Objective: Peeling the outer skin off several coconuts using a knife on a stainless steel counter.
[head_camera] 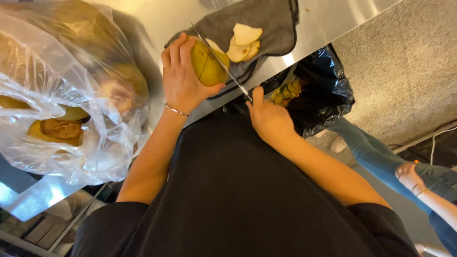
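Steel surface carries clear plastic bag and grey cloth. Your left hand fingers wrap the yellow-green fruit on the cloth; your right hand fingers clamp the knife, blade across fruit, slices beside.

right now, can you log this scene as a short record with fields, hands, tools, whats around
left hand: left hand grips a yellow-green fruit on a grey cloth
right hand: right hand holds a knife, its blade laid across the fruit
cut pieces: pale slices lie on the cloth beyond the fruit
surface: shiny metal counter
left side: clear plastic bag holding more yellow fruit
below counter edge: black bin bag with peels inside
other person: a leg in jeans and a hand at the right
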